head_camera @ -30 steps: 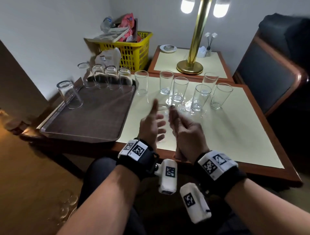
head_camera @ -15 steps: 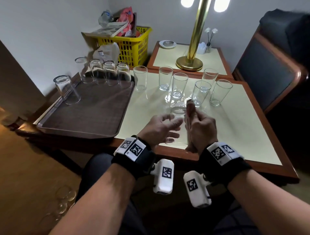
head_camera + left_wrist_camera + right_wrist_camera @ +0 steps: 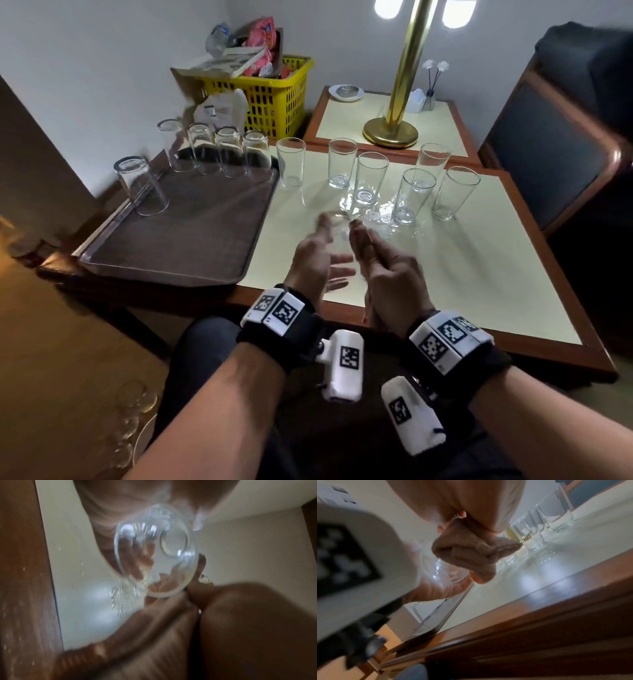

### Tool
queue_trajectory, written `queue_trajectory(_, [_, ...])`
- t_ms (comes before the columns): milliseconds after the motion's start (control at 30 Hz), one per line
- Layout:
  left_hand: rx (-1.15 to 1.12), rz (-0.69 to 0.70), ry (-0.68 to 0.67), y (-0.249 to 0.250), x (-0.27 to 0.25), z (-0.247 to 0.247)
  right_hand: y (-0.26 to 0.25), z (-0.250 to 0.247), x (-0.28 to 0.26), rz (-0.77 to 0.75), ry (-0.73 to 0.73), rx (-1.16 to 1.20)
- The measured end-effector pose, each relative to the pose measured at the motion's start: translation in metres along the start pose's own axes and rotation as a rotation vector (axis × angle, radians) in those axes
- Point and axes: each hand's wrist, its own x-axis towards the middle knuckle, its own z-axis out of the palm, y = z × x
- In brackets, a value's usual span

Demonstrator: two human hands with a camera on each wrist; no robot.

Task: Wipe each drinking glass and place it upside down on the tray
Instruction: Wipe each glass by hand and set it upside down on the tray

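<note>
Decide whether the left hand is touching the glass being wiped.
Touching. The left wrist view shows the left hand with fingers pressed against the wall of the glass, seen through it; the head view agrees.

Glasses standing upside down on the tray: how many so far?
5. Four inverted glasses stand in a row along the far edge of the tray; a fifth stands alone at its left edge. None seems hidden.

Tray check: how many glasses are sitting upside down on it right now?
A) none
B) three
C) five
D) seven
C: the head view shows five inverted glasses on the tray, four in a row along its far edge and one alone near its left edge; the glass being handled is between the left hand and right hand.
</note>
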Motion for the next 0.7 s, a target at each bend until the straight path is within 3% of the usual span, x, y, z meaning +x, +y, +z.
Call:
queue_trajectory(67, [0.138, 0.022, -0.171, -0.002, -0.003, 0.0, 0.002, -0.009, 0.013, 0.052, 0.112, -0.011])
queue_trajectory(100, [0.149, 0.082, -0.174, -0.005, -0.002, 0.001, 0.004, -0.012, 0.017, 0.069, 0.153, 0.013])
queue_trajectory(167, [0.079, 0.166, -0.025, -0.011, 0.001, 0.005, 0.003, -0.008, 0.014, 0.033, 0.124, 0.076])
queue_trajectory(233, [-0.044, 0.123, 0.076, -0.012, 0.004, 0.004, 0.004, 0.001, 0.003, -0.027, 0.034, 0.056])
queue_trajectory(300, [-0.045, 0.012, -0.053, -0.013, 0.004, -0.001, 0.008, 0.0, 0.004, -0.035, 0.049, 0.032])
queue_trajectory(367, [0.101, 0.03, -0.23, -0.013, 0.0, -0.004, 0.009, -0.011, 0.013, 0.016, 0.16, 0.024])
queue_trajectory(400, [0.11, 0.071, -0.247, -0.015, 0.001, -0.004, 0.01, -0.015, 0.016, 0.035, 0.188, 0.047])
queue_trajectory(467, [0.022, 0.122, -0.1, -0.016, 0.001, 0.001, 0.011, -0.011, 0.012, 0.025, 0.129, 0.11])
queue_trajectory(533, [-0.114, 0.064, 0.068, -0.014, 0.004, 0.003, 0.014, 0.003, 0.002, -0.015, 0.015, 0.124])
queue_trajectory(567, [-0.138, 0.011, 0.062, -0.014, 0.006, 0.003, 0.014, 0.005, 0.001, -0.024, -0.006, 0.128])
queue_trajectory(633, [-0.042, -0.041, -0.082, -0.014, 0.005, 0.002, 0.011, -0.002, 0.009, 0.015, 0.045, 0.131])
queue_trajectory(700, [0.053, 0.059, -0.165, -0.017, 0.001, 0.003, 0.006, -0.014, 0.016, 0.08, 0.119, 0.15])
